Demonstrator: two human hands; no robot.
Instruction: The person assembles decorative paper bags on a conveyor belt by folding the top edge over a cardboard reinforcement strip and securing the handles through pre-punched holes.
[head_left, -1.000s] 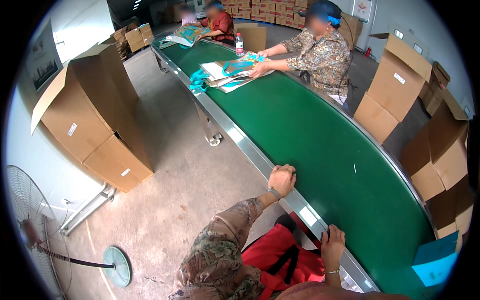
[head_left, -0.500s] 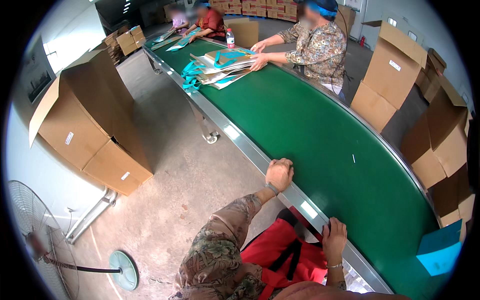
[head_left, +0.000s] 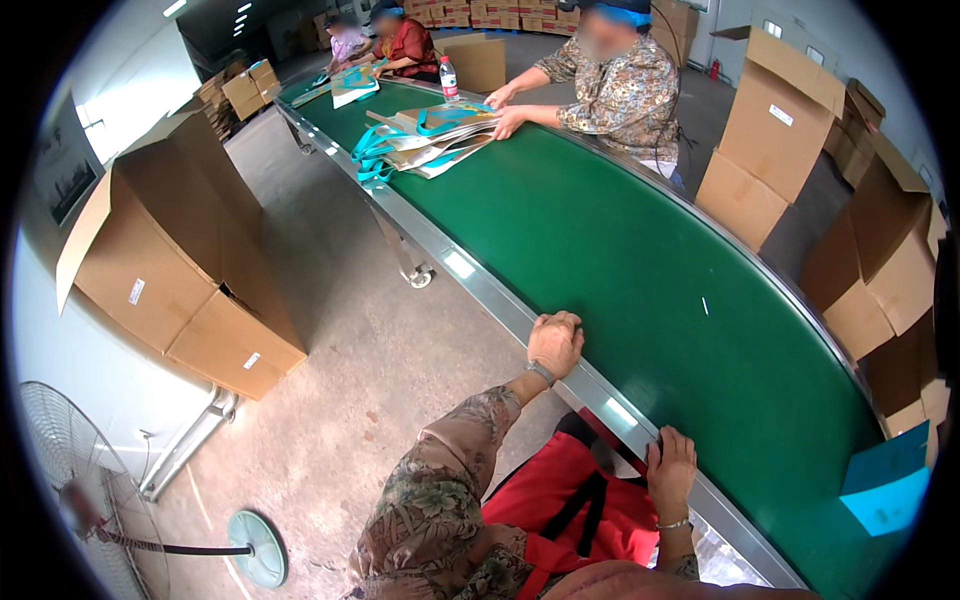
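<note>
Along the near side of a green conveyor belt [head_left: 600, 260] runs a metal rail [head_left: 500, 290]. My left hand [head_left: 556, 343] is closed over this rail, its fingers curled toward the belt and a band on the wrist. Closer to me, my right hand [head_left: 672, 464] grips the same rail, its fingers bent over the edge. Neither hand holds a loose item. Farther up the belt lies a stack of bags [head_left: 430, 145] with turquoise handles, and a co-worker's hands [head_left: 508, 118] are on its right side.
A turquoise box [head_left: 885, 485] sits at the belt's right end. Large open cartons stand left [head_left: 170, 265] and right [head_left: 770, 125]. A fan [head_left: 85, 500] with a round base is at lower left. A bottle [head_left: 448, 80] stands beyond the stack. Two more people work at the far end.
The view has shifted slightly. Both my hands stay on the rail. The co-worker keeps hold of the bag stack, and bags at the far end have been shifted a little.
</note>
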